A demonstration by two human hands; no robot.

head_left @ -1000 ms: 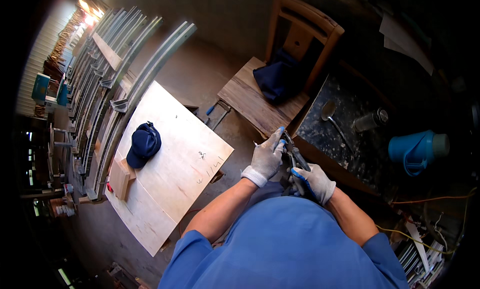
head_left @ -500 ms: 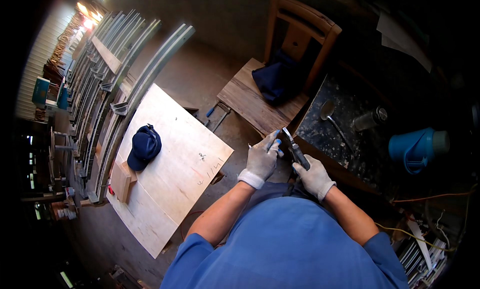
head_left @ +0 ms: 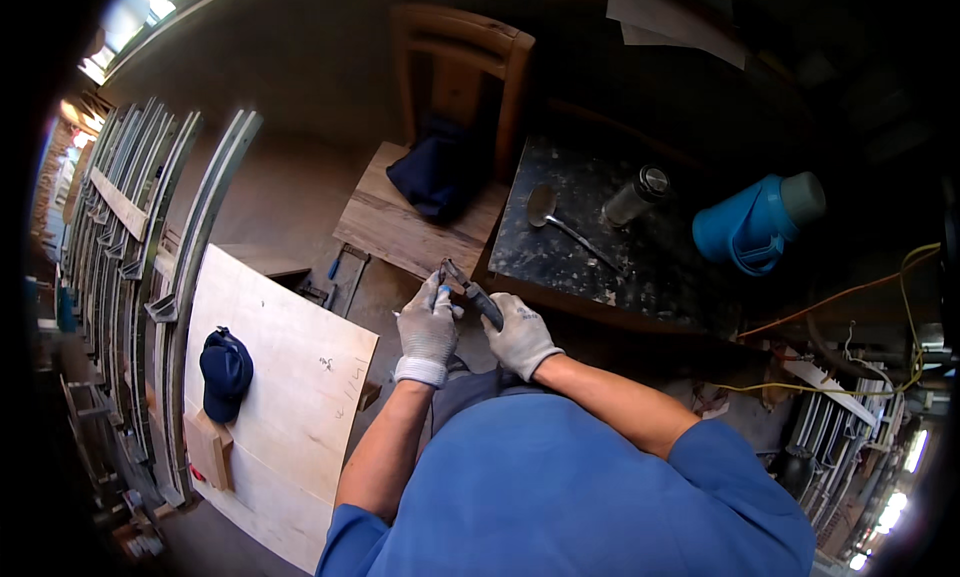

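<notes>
My right hand (head_left: 522, 334), in a pale work glove, is closed round the dark grip of a hammer (head_left: 478, 299). The tool slants up to the left, and its metal head lies beside the fingertips of my left hand (head_left: 428, 327). That hand, also gloved, has its fingers drawn together at the head; whatever they pinch, if anything, is too small to make out. Both hands are in front of my body, just short of a wooden chair (head_left: 415, 239) with a dark blue cloth bundle (head_left: 432, 172) on its seat.
Right of the chair, a dark stained table (head_left: 530, 252) bears a ladle (head_left: 541, 205), a glass jar (head_left: 628, 199) and a blue jug (head_left: 740, 222). On the left a pale board (head_left: 290, 377) carries a blue cap (head_left: 226, 372) and wood blocks (head_left: 207, 447). Metal rails (head_left: 205, 207) stand beyond; cables (head_left: 830, 382) hang right.
The view has swung to the right, so the board and chair appear farther left. The hammer's head has turned and sits closer to my left fingers. My right hand keeps its grip.
</notes>
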